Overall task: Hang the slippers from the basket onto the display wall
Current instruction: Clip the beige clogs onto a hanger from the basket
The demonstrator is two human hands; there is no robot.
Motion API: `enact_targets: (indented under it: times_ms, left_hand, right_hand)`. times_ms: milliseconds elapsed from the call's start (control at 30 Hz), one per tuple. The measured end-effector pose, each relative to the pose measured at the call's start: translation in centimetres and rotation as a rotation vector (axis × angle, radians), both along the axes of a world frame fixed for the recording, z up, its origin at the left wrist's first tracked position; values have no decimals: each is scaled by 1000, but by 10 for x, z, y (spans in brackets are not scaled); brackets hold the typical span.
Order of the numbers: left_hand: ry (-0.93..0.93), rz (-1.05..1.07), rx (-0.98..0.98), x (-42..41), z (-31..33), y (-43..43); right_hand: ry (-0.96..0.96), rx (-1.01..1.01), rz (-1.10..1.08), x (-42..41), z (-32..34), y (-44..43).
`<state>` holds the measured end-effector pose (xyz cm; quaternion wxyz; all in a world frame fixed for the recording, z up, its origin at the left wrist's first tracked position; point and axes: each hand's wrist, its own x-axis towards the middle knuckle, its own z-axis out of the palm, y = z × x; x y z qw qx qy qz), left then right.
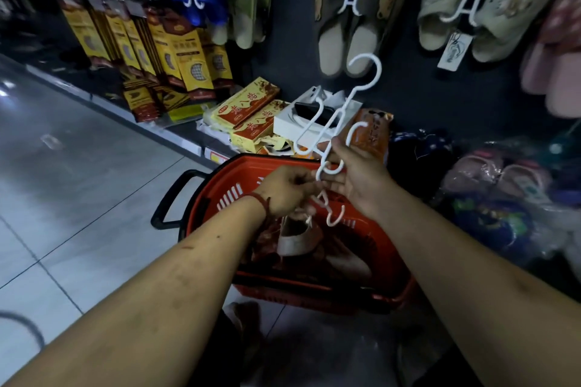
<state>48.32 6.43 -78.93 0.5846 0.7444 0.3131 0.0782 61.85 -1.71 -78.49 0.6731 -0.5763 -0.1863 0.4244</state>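
Right hand (355, 176): fingers pinched round white hanger (342, 110), held above red basket (301, 264). Left hand (289, 190): closed on second hanger (328, 209). Slipper (298, 239): lying in basket, below display wall (292, 9).

The basket (239, 173) stood on the floor (78, 198) before the display wall (408, 88). Slippers (301, 239) lay in it. Both hands met above its far rim, left hand (287, 188) beside right hand (358, 176), which held a hanger (342, 110). Boxes (248, 110) lay behind the basket; slipper pairs (355, 19) hung on the wall above.
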Motion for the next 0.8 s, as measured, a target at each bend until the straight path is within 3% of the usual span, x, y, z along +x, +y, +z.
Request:
enact_targets:
  times_ms: [233, 367, 800]
  left_hand:
    - [-48, 0, 205, 12, -4, 3]
    - [-158, 82, 254, 15, -4, 1]
    - [-271, 225, 342, 13, 2, -3]
  right_hand:
    - [-102, -63, -93, 15, 11, -13]
    - [-276, -183, -142, 28, 12, -23]
    - [-628, -234, 61, 30, 9, -48]
